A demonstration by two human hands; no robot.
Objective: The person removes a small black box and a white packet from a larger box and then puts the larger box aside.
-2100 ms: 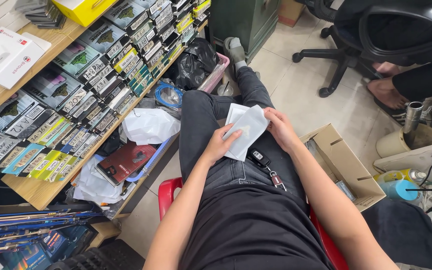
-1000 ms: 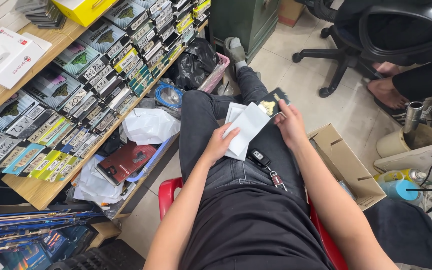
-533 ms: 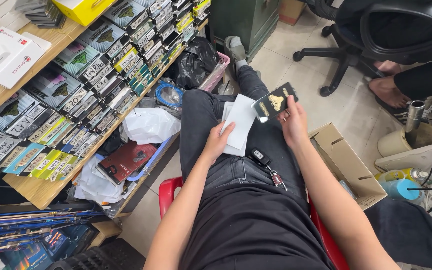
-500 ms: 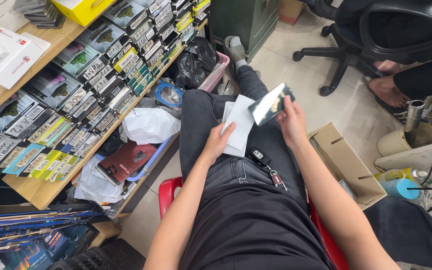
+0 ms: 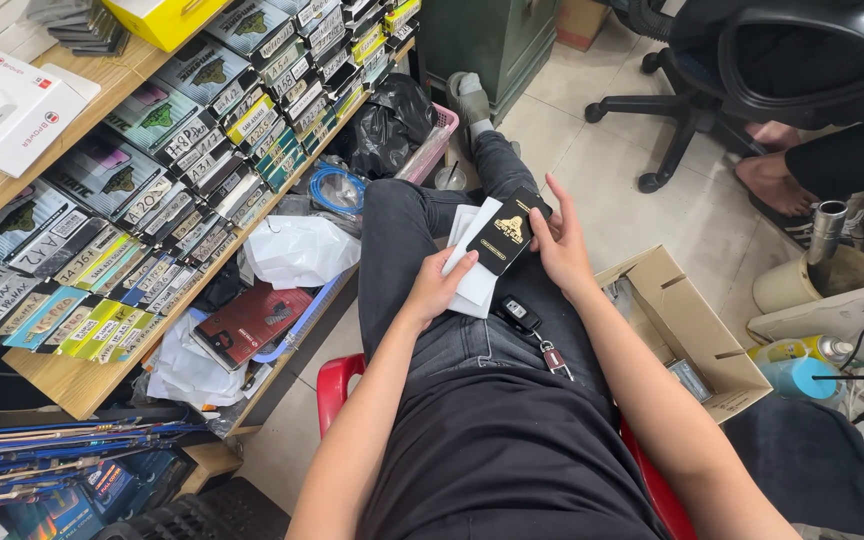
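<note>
Right hand (image 5: 562,255) holds black packet (image 5: 508,232); left hand (image 5: 436,288) on white sheets (image 5: 468,262)

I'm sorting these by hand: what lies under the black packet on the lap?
Under the black packet lies a white stack, pinned by the left hand; the right hand holds the packet. How many white pieces there are is hidden.

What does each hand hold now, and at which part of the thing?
The right hand holds a black packet by its right long edge. The left hand rests on white packets on the lap, fingers at the black packet's lower end.
</note>
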